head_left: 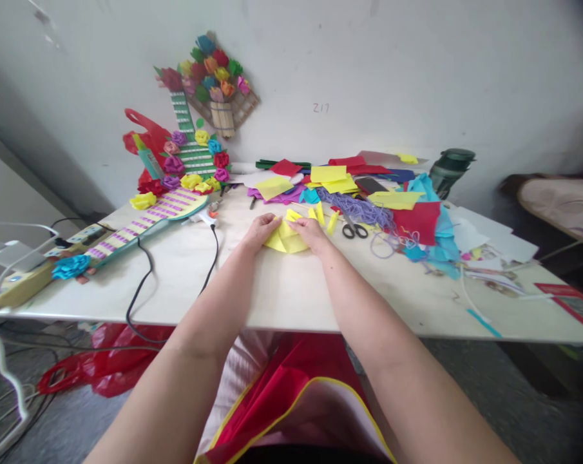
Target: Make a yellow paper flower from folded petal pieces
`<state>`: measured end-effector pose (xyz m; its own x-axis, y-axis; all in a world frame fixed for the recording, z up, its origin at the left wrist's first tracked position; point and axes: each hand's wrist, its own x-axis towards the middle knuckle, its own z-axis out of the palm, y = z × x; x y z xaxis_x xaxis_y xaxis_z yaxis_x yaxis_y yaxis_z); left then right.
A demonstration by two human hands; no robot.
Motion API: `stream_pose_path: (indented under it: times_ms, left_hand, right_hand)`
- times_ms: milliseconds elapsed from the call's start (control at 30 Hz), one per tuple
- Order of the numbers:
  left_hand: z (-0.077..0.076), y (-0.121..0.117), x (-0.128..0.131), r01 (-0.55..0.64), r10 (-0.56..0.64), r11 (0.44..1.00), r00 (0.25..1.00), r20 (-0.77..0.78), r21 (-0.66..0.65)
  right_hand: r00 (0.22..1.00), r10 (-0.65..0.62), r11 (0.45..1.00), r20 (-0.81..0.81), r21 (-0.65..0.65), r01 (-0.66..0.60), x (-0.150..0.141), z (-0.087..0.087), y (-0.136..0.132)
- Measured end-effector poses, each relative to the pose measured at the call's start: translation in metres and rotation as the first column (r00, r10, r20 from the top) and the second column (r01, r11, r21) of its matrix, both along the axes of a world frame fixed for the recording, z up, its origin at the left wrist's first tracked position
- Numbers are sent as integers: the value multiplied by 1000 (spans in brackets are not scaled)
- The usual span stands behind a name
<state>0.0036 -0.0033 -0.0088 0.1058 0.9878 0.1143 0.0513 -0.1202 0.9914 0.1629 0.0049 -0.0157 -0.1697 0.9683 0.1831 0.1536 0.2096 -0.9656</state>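
A piece of yellow crepe paper point(286, 240) is held low over the white table, its lower edge rounded and its surface creased. At its left end, my left hand point(263, 231) is closed with the fingers pinching the paper. The right end is pinched by my right hand point(311, 232), also closed. Several small yellow strips point(333, 222) lie just beyond my right hand. To the right of them rests a pair of scissors with black handles point(355, 230). My fingertips partly cover the paper's upper edge.
Purple yarn point(361, 207) and coloured paper sheets point(328, 174) are heaped along the back. Left stand flower-decorated guitar-shaped crafts point(160, 212), a glue bottle point(149, 158) and a power strip point(23, 280). A black cable point(143, 270) hangs over the front edge. A dark bottle point(449, 171) stands back right.
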Motion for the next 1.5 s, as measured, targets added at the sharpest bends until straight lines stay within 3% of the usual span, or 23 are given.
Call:
stream_pose_path:
  times_ms: [367,767,900,1100,1500]
  left_hand:
    - [-1,6,0,-170,180,980,980,-89,104]
    - [-1,7,1,-192,194,978,981,-18,85]
    - [2,2,2,-145,147,987,989,-19,72]
    - [6,-8,5,11,-8,1000,990,-140,27]
    - [7,-8,6,33,-32,999,990,-140,-2]
  right_hand:
    - [998,-61,998,-7,20,61,2,-2,4]
    - [990,-62,996,-125,-72,53,-2,7,-3]
    - [991,-20,996,-133,-88,9,2,4,-1]
    - [974,97,982,-203,-142,-128,7,2,1]
    - [993,81,995,-89,-55,-86,4,2,-1]
